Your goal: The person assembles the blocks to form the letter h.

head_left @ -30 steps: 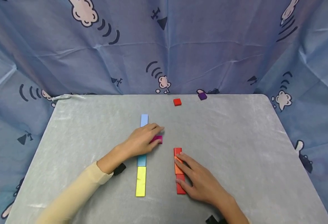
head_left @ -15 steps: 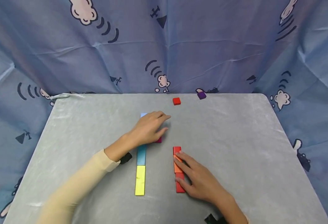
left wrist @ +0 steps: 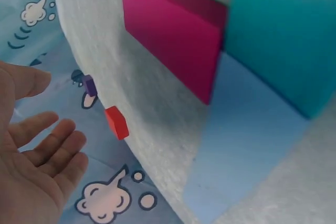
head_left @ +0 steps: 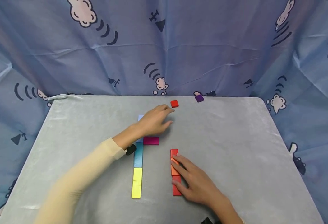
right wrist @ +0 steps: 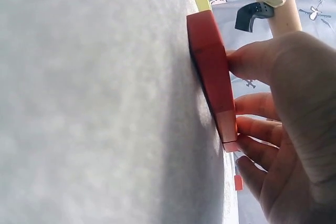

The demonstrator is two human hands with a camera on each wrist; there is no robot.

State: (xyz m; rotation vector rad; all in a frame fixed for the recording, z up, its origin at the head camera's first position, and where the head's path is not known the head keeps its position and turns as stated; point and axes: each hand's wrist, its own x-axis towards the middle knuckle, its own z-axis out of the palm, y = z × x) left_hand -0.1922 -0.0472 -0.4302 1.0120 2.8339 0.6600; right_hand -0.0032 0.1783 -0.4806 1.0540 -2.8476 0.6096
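My left hand (head_left: 155,119) hovers over the table's far half, its fingers loosely extended and holding nothing. Just beyond its fingertips is a small red block (head_left: 174,104). Partly under the hand and forearm runs a column of flat blocks: light blue (head_left: 140,118), teal-blue (head_left: 138,155) and yellow (head_left: 137,183). A magenta block (head_left: 151,141) lies crosswise, its left end against that column. My right hand (head_left: 196,180) rests its relaxed fingertips on a second column, made of a red block (head_left: 174,152), an orange block (head_left: 174,169) and another red block (head_left: 176,188).
A purple block (head_left: 199,98) sits at the far edge of the grey cloth-covered table (head_left: 236,140). Blue patterned curtains (head_left: 208,46) hang behind the table and at both sides.
My left hand has left the magenta block and moved away and rightward toward the small red block. The magenta block is now uncovered. My right hand stays on its column.
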